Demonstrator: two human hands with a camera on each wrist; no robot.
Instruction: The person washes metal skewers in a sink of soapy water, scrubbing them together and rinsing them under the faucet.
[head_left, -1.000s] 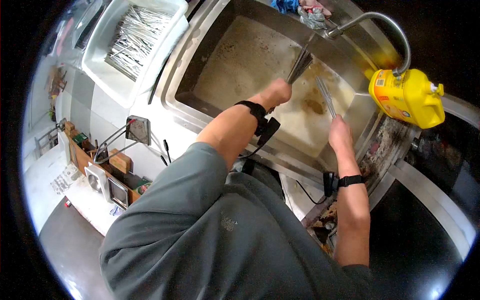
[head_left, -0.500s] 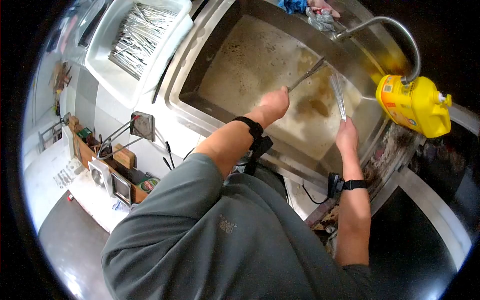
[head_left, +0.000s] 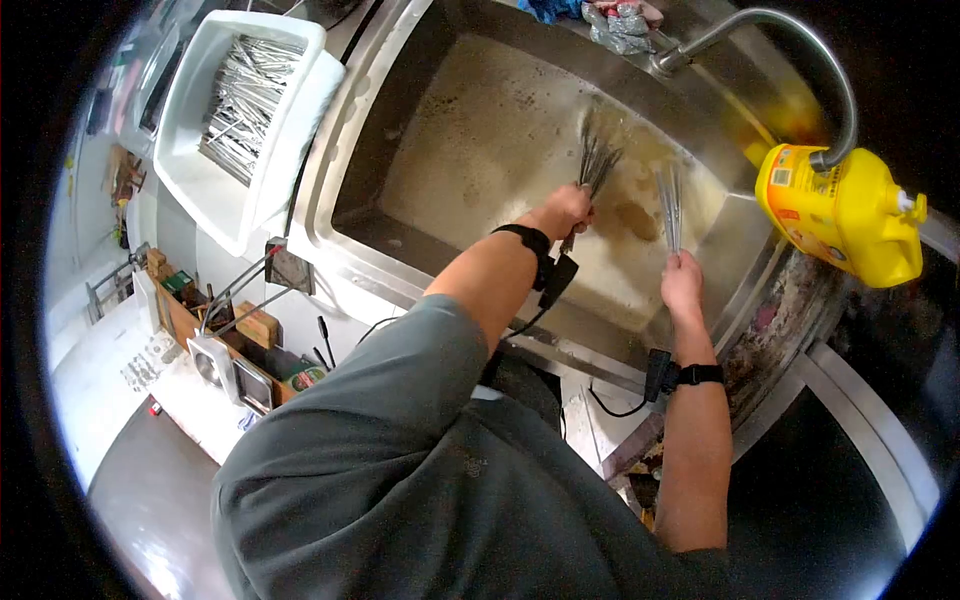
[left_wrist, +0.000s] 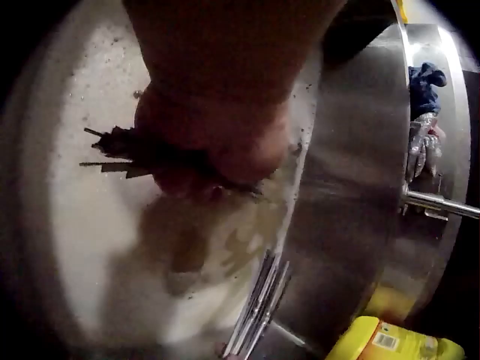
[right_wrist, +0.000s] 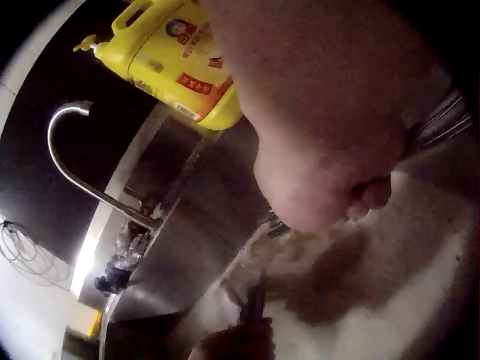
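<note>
Over the cloudy water of the metal sink point(head_left: 400, 255), the left hand point(head_left: 570, 208) grips a bundle of dark thin metal sticks point(head_left: 597, 160), their far ends fanned out. In the left wrist view the fingers of that hand point(left_wrist: 214, 150) curl round the dark bundle point(left_wrist: 120, 150). The right hand point(head_left: 683, 285) holds a smaller bundle of shiny metal sticks point(head_left: 671, 208) near the sink's right side, pointing away from the body. In the right wrist view the right hand point(right_wrist: 322, 172) has its fingers curled round the shiny sticks point(right_wrist: 442, 124).
A white tub point(head_left: 190, 185) holding many metal sticks stands left of the sink. A curved faucet point(head_left: 790, 28) rises at the back right, beside a yellow jug point(head_left: 835, 215). Blue and clear crumpled plastic point(head_left: 620, 30) lies on the back rim.
The left hand's bundle has swung from pointing right to pointing away from the body, its sticks spread. The right hand has moved slightly, still holding its sticks.
</note>
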